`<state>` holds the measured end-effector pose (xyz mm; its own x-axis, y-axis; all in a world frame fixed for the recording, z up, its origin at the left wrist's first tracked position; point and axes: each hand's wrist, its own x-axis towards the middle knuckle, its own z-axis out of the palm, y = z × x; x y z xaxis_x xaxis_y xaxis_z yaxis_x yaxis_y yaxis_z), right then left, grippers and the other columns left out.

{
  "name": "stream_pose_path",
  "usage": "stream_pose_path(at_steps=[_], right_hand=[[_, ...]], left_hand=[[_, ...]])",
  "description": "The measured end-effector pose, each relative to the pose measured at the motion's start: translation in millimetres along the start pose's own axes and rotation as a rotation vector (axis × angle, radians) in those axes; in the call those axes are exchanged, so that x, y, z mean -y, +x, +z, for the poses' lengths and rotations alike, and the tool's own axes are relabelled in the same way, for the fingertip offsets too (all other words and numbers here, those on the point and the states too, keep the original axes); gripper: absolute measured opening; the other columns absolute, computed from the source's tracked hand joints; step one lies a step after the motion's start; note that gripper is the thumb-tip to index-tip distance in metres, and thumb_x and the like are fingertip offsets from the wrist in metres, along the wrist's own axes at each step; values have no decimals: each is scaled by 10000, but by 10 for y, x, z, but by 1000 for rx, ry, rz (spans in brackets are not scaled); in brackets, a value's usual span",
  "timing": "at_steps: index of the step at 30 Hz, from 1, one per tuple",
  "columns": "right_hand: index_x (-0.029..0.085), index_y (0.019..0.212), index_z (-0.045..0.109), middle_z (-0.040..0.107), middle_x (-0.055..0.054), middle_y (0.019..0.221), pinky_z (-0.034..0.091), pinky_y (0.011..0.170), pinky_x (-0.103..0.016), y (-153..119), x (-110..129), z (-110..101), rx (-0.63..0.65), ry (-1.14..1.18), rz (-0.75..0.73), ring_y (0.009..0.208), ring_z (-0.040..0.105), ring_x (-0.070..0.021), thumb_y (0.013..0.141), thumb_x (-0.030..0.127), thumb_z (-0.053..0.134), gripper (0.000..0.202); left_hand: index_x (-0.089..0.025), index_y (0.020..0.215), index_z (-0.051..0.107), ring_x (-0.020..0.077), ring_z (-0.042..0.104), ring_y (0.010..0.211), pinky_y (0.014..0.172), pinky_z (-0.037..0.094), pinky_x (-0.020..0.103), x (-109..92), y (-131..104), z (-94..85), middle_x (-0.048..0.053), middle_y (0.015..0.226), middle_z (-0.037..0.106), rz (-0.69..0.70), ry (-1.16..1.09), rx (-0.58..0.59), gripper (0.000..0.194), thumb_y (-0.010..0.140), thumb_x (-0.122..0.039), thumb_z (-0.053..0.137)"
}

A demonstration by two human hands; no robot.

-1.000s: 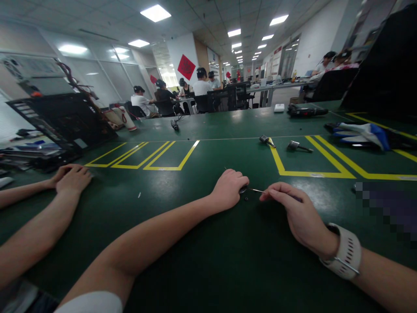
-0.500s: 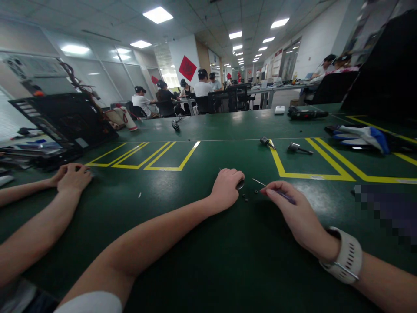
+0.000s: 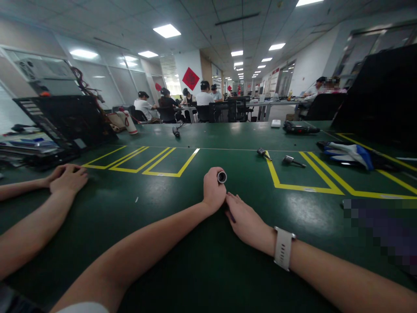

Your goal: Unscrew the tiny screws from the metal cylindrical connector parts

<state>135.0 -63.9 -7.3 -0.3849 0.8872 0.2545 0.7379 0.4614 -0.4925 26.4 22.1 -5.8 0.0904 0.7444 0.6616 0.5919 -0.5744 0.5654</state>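
My left hand (image 3: 214, 188) is wrapped round a metal cylinder (image 3: 222, 177), whose round open end with a dark hollow faces me. Most of its body is hidden by my fingers. My right hand (image 3: 246, 219), with a pale watch strap (image 3: 283, 248) at the wrist, is closed on a slim screwdriver (image 3: 232, 216). Only part of its purple handle shows; the shaft is hidden. The fingertips of my right hand touch or nearly touch the heel of my left hand. Both hands are low over the green table (image 3: 182, 243).
Two metal tool heads with shafts, one here (image 3: 294, 161), lie by yellow tape (image 3: 308, 188) on the right. Behind are gloves (image 3: 350, 153) and a black power tool (image 3: 299, 128). At left rest another person's hands (image 3: 69, 179). A small white scrap (image 3: 137, 199) lies nearby.
My right hand has moved left with the screwdriver, up against my left hand. My left hand has turned so the cylinder's open end shows. The small dark rings are out of sight.
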Motion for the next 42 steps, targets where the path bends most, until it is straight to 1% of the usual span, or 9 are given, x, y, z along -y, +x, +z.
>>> stream_pose_path(at_steps=[6,11,14,21,27,31,34,37,42], right_hand=[[152,1091,591,553,-139,1279,391,992,-426,-68,-33,-130,80,-137,-173,1231,458,-245,863,75,412,300],[159,961,610,638,-116,1010,478,774,-384,-64,-98,-283,106,-240,-269,925,570,-233,846,57,427,239],[165,958,601,620,-90,954,462,725,-345,-37,-155,-342,98,-273,-289,839,542,-204,839,38,428,245],[164,945,598,599,-66,950,443,728,-300,-13,-385,-440,64,-307,-242,846,508,-184,800,-3,465,257],[148,930,603,598,-73,940,458,743,-312,-65,-806,-651,0,-392,-51,848,528,-181,827,14,459,221],[142,967,600,605,-54,1001,472,799,-369,-139,-1140,-845,-30,-481,135,921,569,-183,866,151,531,123],[151,1048,584,603,-62,1069,497,782,-393,-210,-1358,-977,-60,-541,302,921,597,-188,880,278,544,215],[155,1093,570,599,-71,1095,509,768,-387,-271,-1492,-1054,-83,-576,422,918,604,-188,883,291,540,252],[156,1115,563,590,-76,1123,504,788,-401,-312,-1534,-1061,-116,-600,479,945,598,-198,881,292,544,271]], left_hand=[[-182,822,531,169,524,788,749,429,312,46,48,-36,24,822,562,-5,30,47,261,685,13,425],[-188,828,584,206,524,876,803,412,368,-25,45,-103,48,900,565,32,209,198,270,678,11,480],[-204,878,594,230,506,919,799,412,377,-37,68,-116,60,955,550,41,312,184,221,724,-59,533],[-175,955,550,187,513,924,844,435,325,8,169,-166,55,952,523,40,233,109,205,777,-78,523],[-203,972,540,159,547,875,750,463,274,-103,65,-116,20,969,525,55,156,335,249,771,-58,518],[-213,970,539,153,544,835,693,457,261,-302,39,36,10,968,532,187,177,594,240,786,-65,493],[-210,1008,521,154,549,839,667,462,249,-494,88,255,18,1001,534,248,209,744,249,795,-84,499],[-200,1024,500,167,544,851,652,465,253,-685,165,567,35,1003,532,373,258,787,232,810,-112,499],[-187,994,508,206,534,913,736,468,313,-922,269,1116,63,1011,543,434,275,784,167,844,-135,454]])
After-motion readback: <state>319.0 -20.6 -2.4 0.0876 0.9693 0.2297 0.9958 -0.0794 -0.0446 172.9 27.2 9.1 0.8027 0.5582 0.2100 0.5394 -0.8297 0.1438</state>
